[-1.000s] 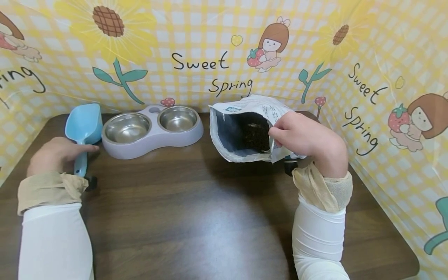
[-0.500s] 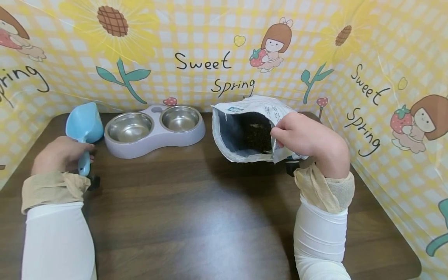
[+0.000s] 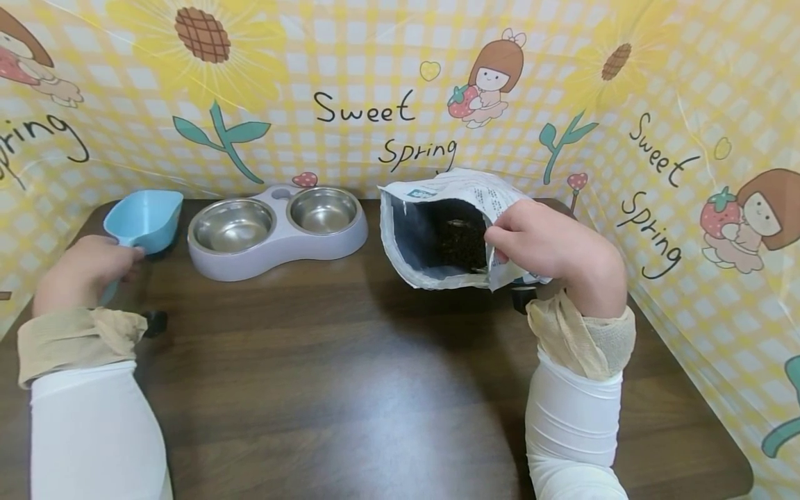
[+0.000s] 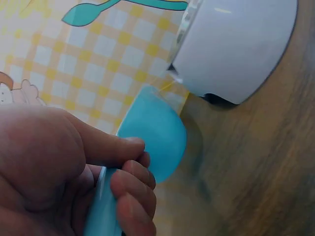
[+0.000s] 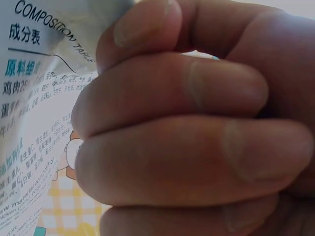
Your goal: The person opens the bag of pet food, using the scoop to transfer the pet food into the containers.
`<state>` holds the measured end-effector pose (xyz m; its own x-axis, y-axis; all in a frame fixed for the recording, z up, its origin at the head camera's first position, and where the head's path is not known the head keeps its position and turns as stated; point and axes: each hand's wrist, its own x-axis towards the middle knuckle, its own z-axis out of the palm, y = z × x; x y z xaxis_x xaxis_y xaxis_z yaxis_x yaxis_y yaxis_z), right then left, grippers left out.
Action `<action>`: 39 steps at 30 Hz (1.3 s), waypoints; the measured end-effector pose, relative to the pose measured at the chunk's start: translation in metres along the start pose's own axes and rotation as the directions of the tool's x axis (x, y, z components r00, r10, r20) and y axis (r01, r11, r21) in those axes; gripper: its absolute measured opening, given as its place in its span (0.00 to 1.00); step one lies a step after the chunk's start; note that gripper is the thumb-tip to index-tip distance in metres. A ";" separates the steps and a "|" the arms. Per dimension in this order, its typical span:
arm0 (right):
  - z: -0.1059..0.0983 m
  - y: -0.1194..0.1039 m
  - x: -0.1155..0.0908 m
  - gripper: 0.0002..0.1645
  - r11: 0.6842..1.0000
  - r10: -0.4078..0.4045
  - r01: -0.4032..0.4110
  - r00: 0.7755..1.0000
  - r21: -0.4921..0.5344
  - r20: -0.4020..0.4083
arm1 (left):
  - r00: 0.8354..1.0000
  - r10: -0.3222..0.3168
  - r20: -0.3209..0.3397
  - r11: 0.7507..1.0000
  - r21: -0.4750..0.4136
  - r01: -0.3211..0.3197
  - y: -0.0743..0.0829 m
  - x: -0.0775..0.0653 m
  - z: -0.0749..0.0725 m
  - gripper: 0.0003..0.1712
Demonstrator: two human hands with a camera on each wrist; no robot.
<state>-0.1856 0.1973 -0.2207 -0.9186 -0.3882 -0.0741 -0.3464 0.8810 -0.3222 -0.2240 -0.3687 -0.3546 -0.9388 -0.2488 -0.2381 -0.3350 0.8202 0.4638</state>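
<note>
In the head view my left hand point(image 3: 90, 271) grips the handle of a light blue scoop point(image 3: 146, 217) at the table's far left. The left wrist view shows its fingers point(image 4: 133, 177) curled round the handle, with the scoop's bowl point(image 4: 165, 137) beyond the thumb. My right hand point(image 3: 556, 246) pinches the edge of a white printed bag point(image 3: 494, 194) at the back right. The bag's mouth gapes toward me, showing dark, small-grained contents point(image 3: 461, 243). In the right wrist view the bag's lettered side point(image 5: 29, 98) lies beside curled fingers point(image 5: 187, 152).
A pale lilac double pet bowl point(image 3: 287, 246) stands between scoop and bag, holding two steel bowls. A patterned yellow checked cloth point(image 3: 350, 55) rises behind and along the sides. Brown wooden table point(image 3: 350, 389) stretches in front.
My left hand has closed round the scoop's handle. The scoop has turned, its bowl now tilted differently and slightly farther left. The right hand and bag have stayed put.
</note>
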 end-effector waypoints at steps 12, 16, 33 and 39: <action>-0.001 0.000 0.001 0.26 1.000 -0.010 0.010 1.000 -0.007 0.014 | 0.991 0.129 -0.037 0.937 -0.324 -0.134 0.021 -0.012 -0.016 0.30; -0.001 -0.001 0.001 0.26 1.000 -0.005 0.005 1.000 -0.006 0.020 | 0.982 0.171 -0.077 0.935 -0.301 -0.186 0.034 -0.022 -0.024 0.26; 0.000 0.001 0.001 0.25 1.000 0.007 -0.007 1.000 0.003 0.021 | 0.930 0.357 -0.087 0.924 -0.116 -0.366 0.085 -0.058 -0.040 0.27; 0.000 0.001 0.001 0.25 1.000 0.007 -0.007 1.000 -0.001 0.018 | 0.896 0.441 -0.056 0.884 -0.146 -0.445 0.095 -0.070 -0.041 0.25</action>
<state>-0.1868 0.1973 -0.2215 -0.9173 -0.3870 -0.0932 -0.3404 0.8840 -0.3205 -0.1936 -0.2944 -0.2585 -0.9931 0.1104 0.0394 0.1099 0.7599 0.6407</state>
